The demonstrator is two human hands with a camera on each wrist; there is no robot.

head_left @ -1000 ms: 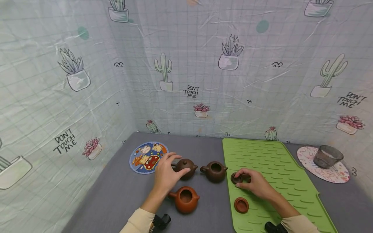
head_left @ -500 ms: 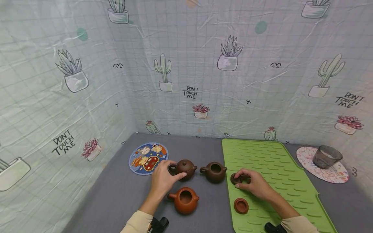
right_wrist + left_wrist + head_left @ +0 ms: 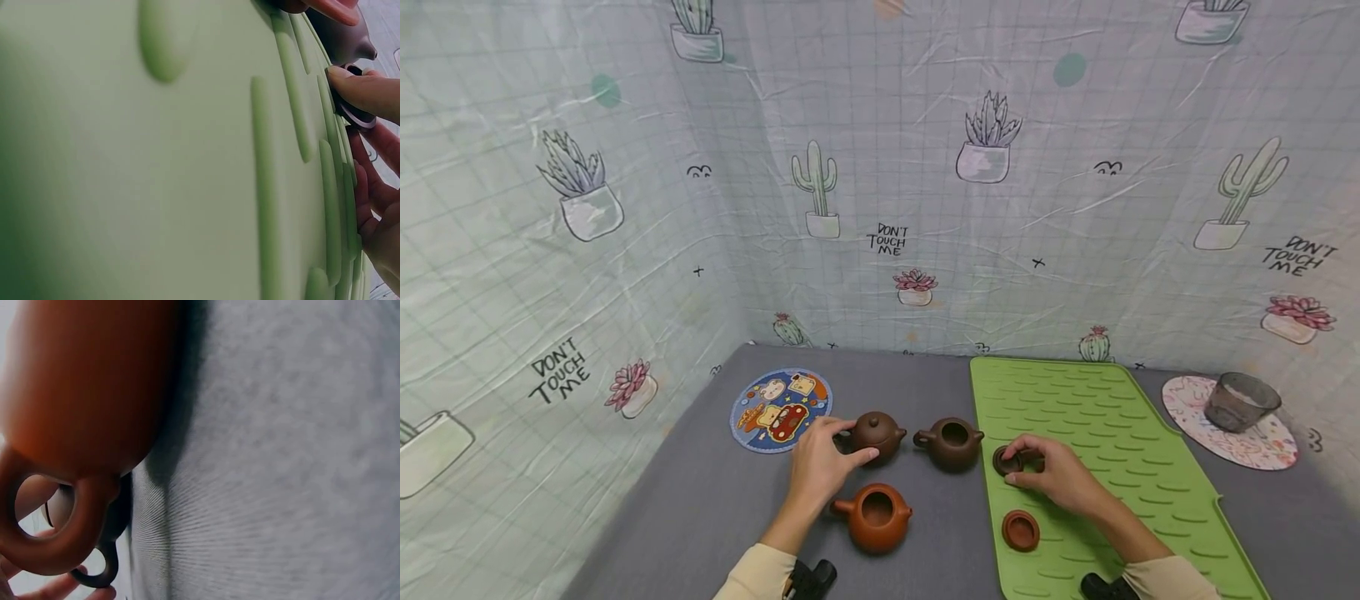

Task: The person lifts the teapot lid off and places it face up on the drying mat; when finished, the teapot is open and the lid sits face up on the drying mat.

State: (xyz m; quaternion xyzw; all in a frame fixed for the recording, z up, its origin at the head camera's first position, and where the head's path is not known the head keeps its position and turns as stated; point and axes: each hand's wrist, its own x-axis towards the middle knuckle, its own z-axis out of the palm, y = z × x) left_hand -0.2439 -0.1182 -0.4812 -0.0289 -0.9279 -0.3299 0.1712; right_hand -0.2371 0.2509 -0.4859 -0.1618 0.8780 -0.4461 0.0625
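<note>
hd: high, fwd/dn | LW: close, orange pot (image 3: 87,387) | RW: low, green mat (image 3: 200,187) | hd shares both

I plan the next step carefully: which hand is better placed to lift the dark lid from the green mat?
Likely the right hand: it pinches the dark lid. The left hand is farther away, at the lidded dark teapot, with an open dark teapot between.

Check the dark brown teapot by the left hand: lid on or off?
On: in the head view, a knobbed lid covers that teapot, whereas the lidless teapot beside it shows an open mouth.
</note>
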